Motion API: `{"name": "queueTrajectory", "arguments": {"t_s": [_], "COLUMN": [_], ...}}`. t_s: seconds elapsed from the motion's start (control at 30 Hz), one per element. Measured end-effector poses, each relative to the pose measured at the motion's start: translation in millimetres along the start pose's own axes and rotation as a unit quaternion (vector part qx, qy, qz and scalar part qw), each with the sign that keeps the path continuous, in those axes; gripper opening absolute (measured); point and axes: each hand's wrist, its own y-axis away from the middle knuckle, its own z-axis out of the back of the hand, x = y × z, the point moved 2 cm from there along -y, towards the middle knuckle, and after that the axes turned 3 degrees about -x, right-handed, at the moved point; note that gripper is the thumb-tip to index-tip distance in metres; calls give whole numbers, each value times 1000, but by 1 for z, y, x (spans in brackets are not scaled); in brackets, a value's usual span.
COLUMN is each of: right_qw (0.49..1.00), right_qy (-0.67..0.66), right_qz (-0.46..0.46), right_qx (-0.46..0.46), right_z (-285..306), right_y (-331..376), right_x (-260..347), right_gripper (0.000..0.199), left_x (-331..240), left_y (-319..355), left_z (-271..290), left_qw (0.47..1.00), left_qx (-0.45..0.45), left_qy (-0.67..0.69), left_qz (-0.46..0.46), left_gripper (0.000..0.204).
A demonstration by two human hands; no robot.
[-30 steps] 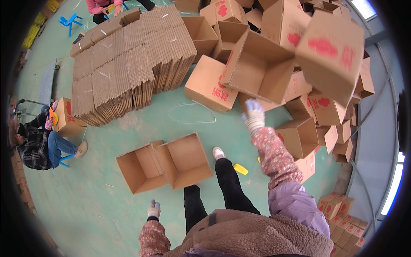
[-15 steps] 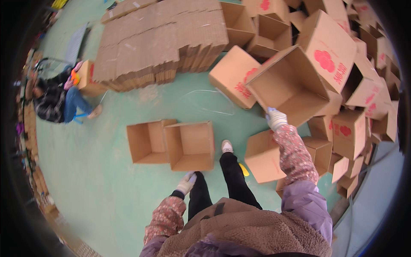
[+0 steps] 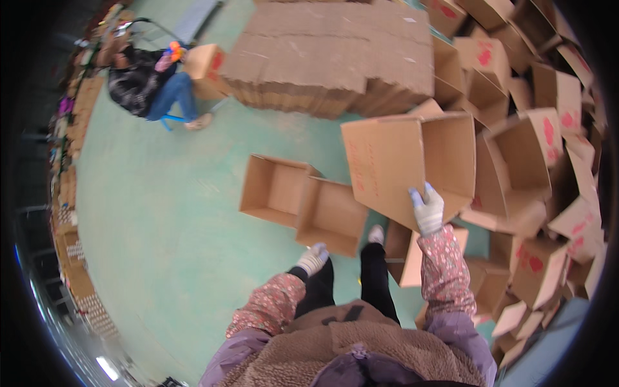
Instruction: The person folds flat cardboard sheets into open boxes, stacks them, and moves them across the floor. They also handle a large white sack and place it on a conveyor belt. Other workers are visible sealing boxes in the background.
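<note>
The biggest thing in my view is the heaped pile of open cartons (image 3: 562, 100), from 1 o'clock down to 4. Next comes the broad stack of flattened cardboard (image 3: 303, 48) at 12 o'clock, then a seated co-worker (image 3: 145, 87) at 10 o'clock, beside an upright carton (image 3: 201, 68).

My large open carton (image 3: 387, 151) is at 2 o'clock, tipped so its mouth faces 3. Two smaller-looking open cartons, the farther one (image 3: 280, 187) and the nearer one (image 3: 335, 216), sit close to the middle on the green floor (image 3: 155, 206), seemingly corner to corner. My right hand (image 3: 428, 209), toward 3 o'clock, is clamped on the wall edge of the large carton. My left hand (image 3: 313, 258), at 6 o'clock, is by the near edge of the nearer carton; I cannot tell whether its fingers are closed on it.

With one hand on one edge, I'd judge the large carton could twist or slip if its weight swings. It could also catch a neighbour in the pile and bring loose cartons down, or knock the nearer one. A carton at 4 o'clock (image 3: 407, 261), near my shoe (image 3: 376, 235), could trip me.

As for labels, the large carton has faint red print (image 3: 364, 169), blurred here; several in the pile carry rounded red emblems (image 3: 483, 55).
</note>
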Motion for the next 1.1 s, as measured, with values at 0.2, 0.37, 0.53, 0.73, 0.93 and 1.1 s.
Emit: {"name": "queueTrajectory", "arguments": {"t_s": [0.2,0.37,0.53,0.73,0.93,1.1], "right_qw": [993,986,958,963,938,964], "right_qy": [-103,-151,-277,-264,-328,-235], "right_qz": [-57,-64,-64,-33,-47,-28], "right_qx": [20,32,16,-32,-98,-121], "right_z": [-59,-56,-62,-91,-148,-199], "right_y": [-5,-11,-16,-26,-25,-18], "right_x": [23,45,71,89,82,90], "right_gripper": [24,26,26,25,21,23], "left_x": [47,64,59,60,78,90], "left_y": [43,54,46,49,68,91], "left_z": [12,4,-10,-17,-17,-10], "left_qw": [987,984,990,992,989,980], "left_qx": [16,9,9,-4,-16,-4], "left_qy": [40,58,71,63,94,105], "left_qz": [153,167,118,105,115,167], "left_gripper": [46,46,44,45,43,43]}}
